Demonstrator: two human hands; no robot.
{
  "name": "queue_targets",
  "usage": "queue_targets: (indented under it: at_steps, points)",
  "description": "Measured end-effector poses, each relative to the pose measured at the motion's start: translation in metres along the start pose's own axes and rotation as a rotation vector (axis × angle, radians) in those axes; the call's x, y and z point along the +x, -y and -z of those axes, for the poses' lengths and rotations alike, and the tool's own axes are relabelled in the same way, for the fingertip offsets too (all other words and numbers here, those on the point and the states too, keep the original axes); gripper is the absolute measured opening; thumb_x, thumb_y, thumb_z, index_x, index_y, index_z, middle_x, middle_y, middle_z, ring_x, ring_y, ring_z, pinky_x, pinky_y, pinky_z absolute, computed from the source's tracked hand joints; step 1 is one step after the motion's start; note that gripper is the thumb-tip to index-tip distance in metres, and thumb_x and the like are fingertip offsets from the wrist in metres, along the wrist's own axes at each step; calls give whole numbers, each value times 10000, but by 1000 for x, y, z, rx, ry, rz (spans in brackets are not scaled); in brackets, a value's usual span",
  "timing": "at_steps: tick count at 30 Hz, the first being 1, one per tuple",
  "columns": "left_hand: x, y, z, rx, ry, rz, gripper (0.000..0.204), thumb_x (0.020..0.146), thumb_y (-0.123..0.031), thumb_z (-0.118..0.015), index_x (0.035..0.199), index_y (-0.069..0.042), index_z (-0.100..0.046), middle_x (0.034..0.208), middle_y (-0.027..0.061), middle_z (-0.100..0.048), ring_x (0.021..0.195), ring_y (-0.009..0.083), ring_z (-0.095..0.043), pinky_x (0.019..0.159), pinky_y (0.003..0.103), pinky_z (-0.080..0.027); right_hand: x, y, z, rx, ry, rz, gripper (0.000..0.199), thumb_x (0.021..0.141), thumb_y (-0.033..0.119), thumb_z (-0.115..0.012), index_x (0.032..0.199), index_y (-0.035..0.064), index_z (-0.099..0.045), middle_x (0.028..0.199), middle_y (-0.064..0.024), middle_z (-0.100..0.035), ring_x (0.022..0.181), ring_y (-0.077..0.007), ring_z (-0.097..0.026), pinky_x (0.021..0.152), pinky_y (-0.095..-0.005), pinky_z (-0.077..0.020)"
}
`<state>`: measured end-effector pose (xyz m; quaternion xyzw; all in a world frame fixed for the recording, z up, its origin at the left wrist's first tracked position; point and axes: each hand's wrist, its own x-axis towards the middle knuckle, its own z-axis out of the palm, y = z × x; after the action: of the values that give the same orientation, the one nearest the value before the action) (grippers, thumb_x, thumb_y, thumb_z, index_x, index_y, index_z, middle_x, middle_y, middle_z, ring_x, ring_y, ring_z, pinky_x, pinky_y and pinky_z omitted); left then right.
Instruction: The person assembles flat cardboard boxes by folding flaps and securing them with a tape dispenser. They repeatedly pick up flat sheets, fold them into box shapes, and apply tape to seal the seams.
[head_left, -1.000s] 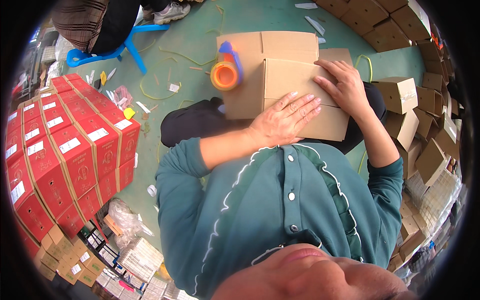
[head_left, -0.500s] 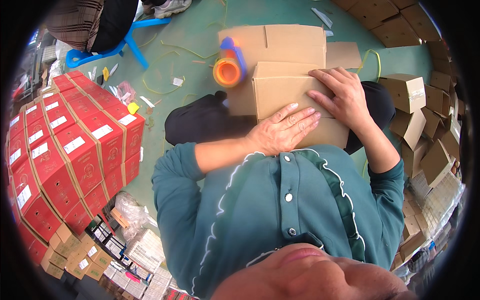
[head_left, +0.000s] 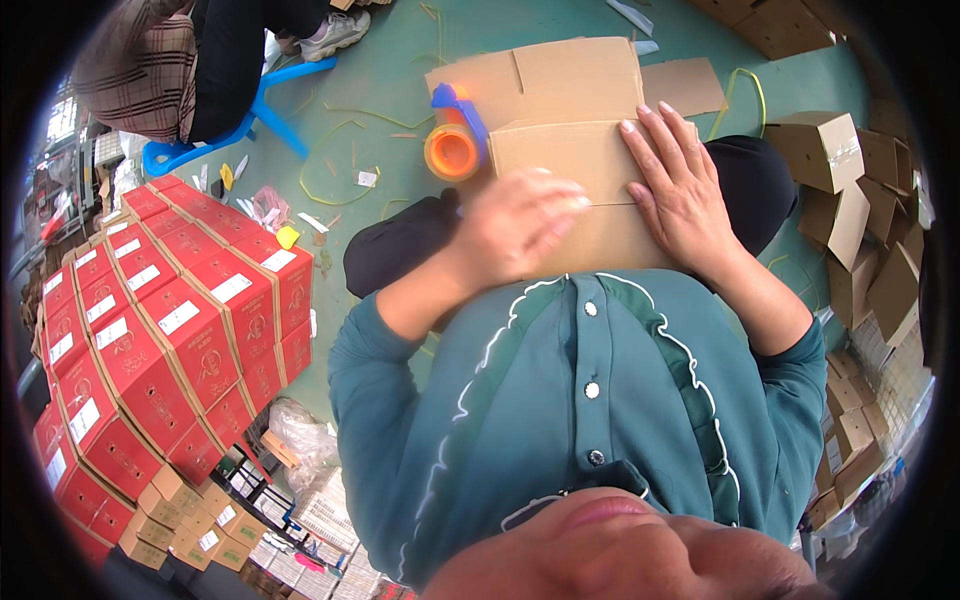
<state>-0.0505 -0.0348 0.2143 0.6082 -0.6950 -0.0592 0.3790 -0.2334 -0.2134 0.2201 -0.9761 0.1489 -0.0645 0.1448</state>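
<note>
A brown cardboard box (head_left: 560,150) lies in front of me between my knees, its flaps folded over one another. My right hand (head_left: 682,185) rests flat on its right side, fingers stretched out and a little apart. Over the near left part of the box is my left hand (head_left: 515,228), blurred by motion, its fingers loosely extended and nothing seen in them. An orange roll of tape in a blue tape dispenser (head_left: 455,150) stands at the left edge of the cardboard. A larger flat cardboard sheet (head_left: 580,75) lies beyond the folded flaps.
At the left stand stacked red boxes (head_left: 190,310) with white labels. A person sits on a blue stool (head_left: 270,110) at the upper left. Open brown cartons (head_left: 830,150) are piled at the right. Yellow straps (head_left: 735,95) and scraps lie on the green floor.
My left hand has lifted from the flaps and moved left, toward me. My right hand has straightened its fingers and flattened onto the box. The view has shifted slightly.
</note>
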Motion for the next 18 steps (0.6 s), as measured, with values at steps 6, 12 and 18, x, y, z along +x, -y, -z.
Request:
queue_targets:
  at_steps: [6, 12, 18]
  points:
    - [-48, 110, -6, 52, 197, 1081, 636, 908, -279, -604, 1442, -99, -308, 1024, 192, -663, 978, 342, -648, 811, 428, -508, -5, -5, -6, 24, -70, 18, 547, 943, 261, -553, 1452, 138, -397, 1488, -125, -358, 1407, -323, -283, 1111, -484, -289]
    - [-125, 208, -107, -223, -178, 896, 708, 883, -302, -620, 1481, -132, -281, 1146, 227, -634, 1045, 363, -628, 906, 415, -478, 14, -1, -1, 44, -113, 106, 525, 943, 264, -559, 1432, 127, -424, 1470, -136, -369, 1385, -329, -312, 1099, -490, -305]
    - [-67, 188, -50, -214, -464, 1091, 502, 828, -112, -515, 1329, -82, -518, 1091, 158, -662, 941, 212, -643, 825, 333, -508, 9, -7, -2, 65, -94, 185, 507, 949, 269, -545, 1425, 138, -433, 1451, -137, -384, 1377, -320, -324, 1093, -499, -308]
